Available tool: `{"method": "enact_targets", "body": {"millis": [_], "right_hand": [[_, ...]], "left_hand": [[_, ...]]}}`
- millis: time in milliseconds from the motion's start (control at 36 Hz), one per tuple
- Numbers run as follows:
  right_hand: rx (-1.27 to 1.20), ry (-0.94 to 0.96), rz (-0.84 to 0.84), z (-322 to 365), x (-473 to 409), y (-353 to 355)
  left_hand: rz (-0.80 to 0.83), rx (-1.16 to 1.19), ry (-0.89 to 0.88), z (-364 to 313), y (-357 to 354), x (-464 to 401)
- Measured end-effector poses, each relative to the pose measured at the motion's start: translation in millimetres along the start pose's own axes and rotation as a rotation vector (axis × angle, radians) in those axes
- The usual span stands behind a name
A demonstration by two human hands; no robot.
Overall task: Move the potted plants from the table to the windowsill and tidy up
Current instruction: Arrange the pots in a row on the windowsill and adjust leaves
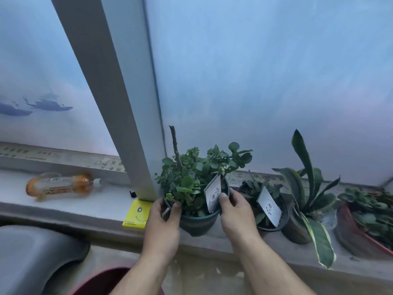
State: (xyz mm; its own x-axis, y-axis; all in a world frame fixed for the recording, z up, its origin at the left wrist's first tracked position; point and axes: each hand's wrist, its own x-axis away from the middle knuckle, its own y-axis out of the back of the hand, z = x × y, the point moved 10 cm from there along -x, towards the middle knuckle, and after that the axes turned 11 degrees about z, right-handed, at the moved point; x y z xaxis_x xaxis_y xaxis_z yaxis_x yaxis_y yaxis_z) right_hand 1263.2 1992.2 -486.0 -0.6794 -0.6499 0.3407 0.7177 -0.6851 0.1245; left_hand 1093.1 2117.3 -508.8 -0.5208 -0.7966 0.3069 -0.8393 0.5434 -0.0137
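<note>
Both hands clasp the rim of the dark green pot [198, 220]: the left hand [163, 226] curls over its near-left edge, the right hand [236, 213] pinches the right edge beside the white tag [213, 193]. The pot sits at the front lip of the windowsill [85, 207], tilted toward the person, so it looks mid-placement. Next it wants pushing back and levelling, between the yellow packet [137, 213] and the second tagged pot [270, 209]. An empty bottle [61, 185] lies to the left, likely tidying work.
</note>
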Motion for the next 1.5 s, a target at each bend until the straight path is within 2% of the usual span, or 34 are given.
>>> {"method": "enact_targets", "body": {"millis": [222, 389, 472, 611, 889, 1250, 1500], "right_hand": [[-0.115, -0.087, -0.099, -15, 6, -1], [-0.123, -0.107, -0.139, -25, 22, -8], [-0.097, -0.075, -0.108, -16, 16, -3], [-0.072, -0.013, -0.052, -10, -1, -1], [-0.249, -0.074, -0.073, -35, 4, -16], [-0.263, -0.061, -0.112, -36, 10, -21], [-0.304, -0.087, -0.027, -28, 20, -14]], "left_hand": [[0.099, -0.001, -0.067, -6, -2, -12], [0.095, 0.167, -0.042, -1, 4, -23], [0.046, 0.188, -0.043, 6, 5, -8], [0.152, 0.094, -0.064, 12, -11, 5], [0.159, 0.134, -0.068, 8, 0, -18], [0.148, 0.152, -0.024, 3, 0, -16], [0.106, 0.129, 0.006, 5, 0, -8]]}}
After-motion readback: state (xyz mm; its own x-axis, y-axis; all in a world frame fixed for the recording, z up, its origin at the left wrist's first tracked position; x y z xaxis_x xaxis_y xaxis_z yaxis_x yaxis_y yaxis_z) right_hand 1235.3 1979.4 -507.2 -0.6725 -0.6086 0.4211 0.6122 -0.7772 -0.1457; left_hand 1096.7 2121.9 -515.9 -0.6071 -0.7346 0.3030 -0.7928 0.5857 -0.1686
